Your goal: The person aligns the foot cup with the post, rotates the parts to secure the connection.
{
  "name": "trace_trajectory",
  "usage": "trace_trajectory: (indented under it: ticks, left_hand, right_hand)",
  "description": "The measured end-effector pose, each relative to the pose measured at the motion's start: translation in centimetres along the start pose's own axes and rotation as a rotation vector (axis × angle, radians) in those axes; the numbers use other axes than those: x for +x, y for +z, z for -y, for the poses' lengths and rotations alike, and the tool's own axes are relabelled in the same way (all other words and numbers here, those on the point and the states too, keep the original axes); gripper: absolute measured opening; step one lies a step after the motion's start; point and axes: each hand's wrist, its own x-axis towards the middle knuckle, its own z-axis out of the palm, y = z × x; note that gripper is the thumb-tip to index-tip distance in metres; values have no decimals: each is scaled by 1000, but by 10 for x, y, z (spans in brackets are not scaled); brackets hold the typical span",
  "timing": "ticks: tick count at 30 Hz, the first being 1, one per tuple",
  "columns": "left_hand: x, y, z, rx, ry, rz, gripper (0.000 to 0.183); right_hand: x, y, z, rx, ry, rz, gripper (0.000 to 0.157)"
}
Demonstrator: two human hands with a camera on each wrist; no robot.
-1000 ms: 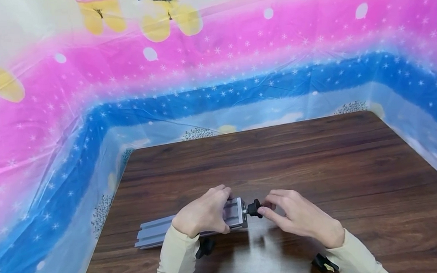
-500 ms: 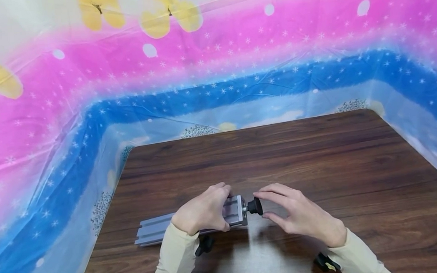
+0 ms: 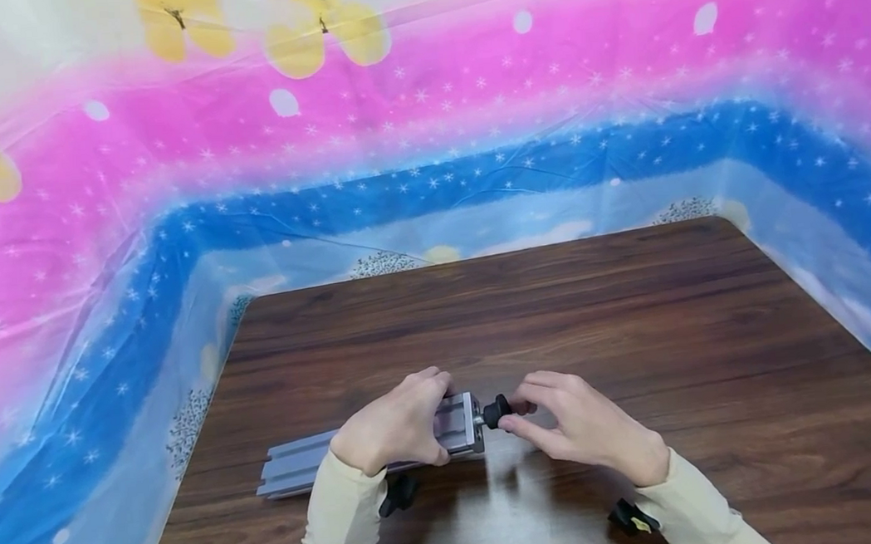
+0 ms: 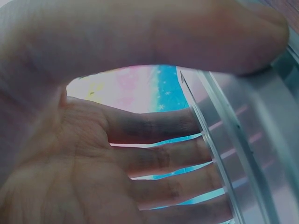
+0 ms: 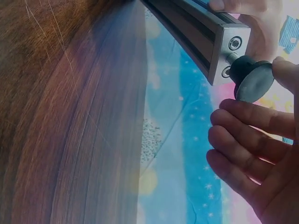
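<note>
A grey slotted aluminium profile lies lengthwise over the table, a square metal plate with screws on its end. My left hand grips it near that end, the thumb on one side and the fingers on the opposite side. From the plate sticks a short threaded stud carrying a black round knob. My right hand pinches the knob's rim between thumb and index finger; in the right wrist view the other fingers extend below it. The palm hides part of the profile's middle in the head view.
The dark wood-grain table reaches back to a printed pink and blue cloth hung around its far side and both ends. Black wrist-worn devices sit under both cuffs.
Half a second ago the right thumb and fingers were spread wide around the knob; now they have come together on it. The left hand keeps its grip on the profile. The head view has shifted slightly.
</note>
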Motion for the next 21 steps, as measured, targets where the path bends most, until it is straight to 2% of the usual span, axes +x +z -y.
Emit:
trace_trajectory:
  ticks: [3,6,9,11,16,21]
  left_hand:
    - [0,-1,0,-7,6,0,52]
    - [0,0,0,-6,15,-4,52]
    - [0,0,0,0,21,-12,53]
    - [0,0,0,5,20,-16,54]
    - [1,1,0,5,13,-9,54]
    - [1,0,0,5,0,-4,54]
  right_hand:
    - [-1,-3,1,8,35,10,14]
    - [-4,-8,0,7,42,-2,28]
    - [-5,-11,-1,-3,-13,-19,48]
    - [-5,-12,-2,-1,-73,-20,55]
    - [-4,-10,-2,-8,-138,-10,53]
    - [-2,-8,-1,-3,-123,-17,38]
